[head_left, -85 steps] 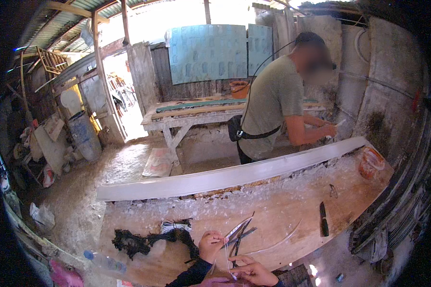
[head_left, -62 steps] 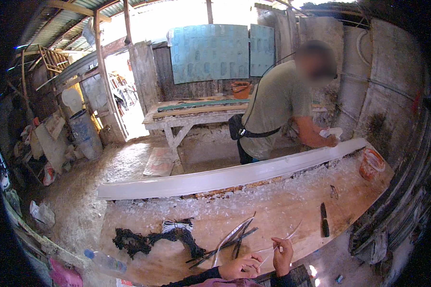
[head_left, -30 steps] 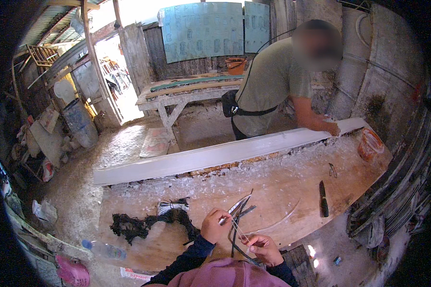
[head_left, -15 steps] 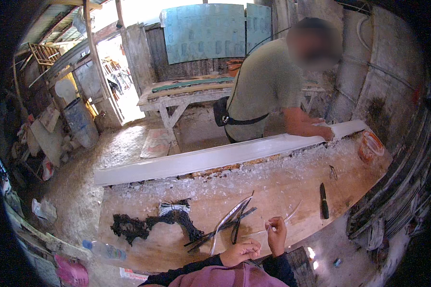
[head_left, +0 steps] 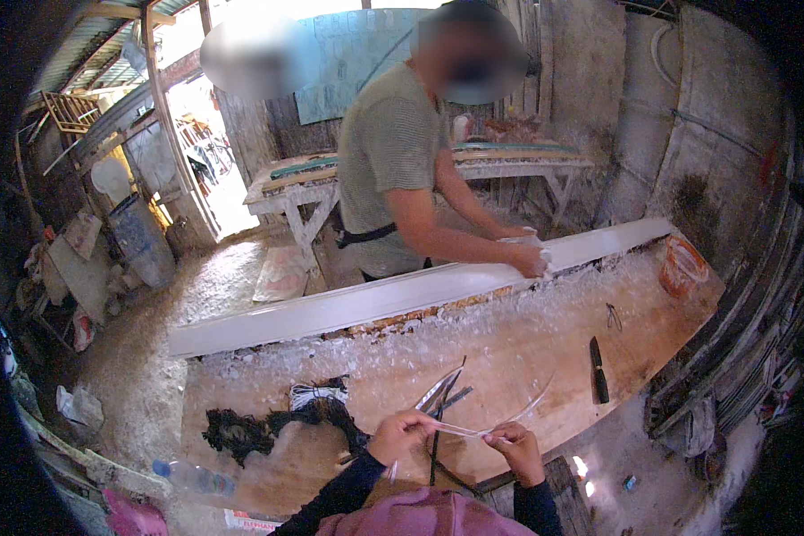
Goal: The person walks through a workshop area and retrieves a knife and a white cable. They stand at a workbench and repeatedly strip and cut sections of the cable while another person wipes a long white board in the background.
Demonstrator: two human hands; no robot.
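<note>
A thin white strip (head_left: pixel 457 431) is stretched between my hands above the near edge of the wooden table. My left hand (head_left: pixel 400 436) pinches one end. My right hand (head_left: pixel 518 451) pinches it farther along, and a pale loose tail curves up past those fingers. Just beyond my left hand lie several black and white flat strips (head_left: pixel 441 393), partly hidden by it. Left of them is a tangled black cord bundle (head_left: pixel 241 434), with a white-and-black bundle (head_left: pixel 320 393) beside it. A dark-handled knife (head_left: pixel 598 373) rests on the table to the right.
Across the table a co-worker (head_left: pixel 393 152) leans over a long white moulding (head_left: pixel 366 302), both hands on it. An orange bucket (head_left: pixel 683 268) stands at the far right corner. A plastic bottle (head_left: pixel 196 478) lies at the left near edge. White crumbs cover the table (head_left: pixel 509 375) along the moulding.
My hands have drawn apart, the left moving left and up, pulling the white strip taut between them. The co-worker has moved left along the moulding, hands sliding with them.
</note>
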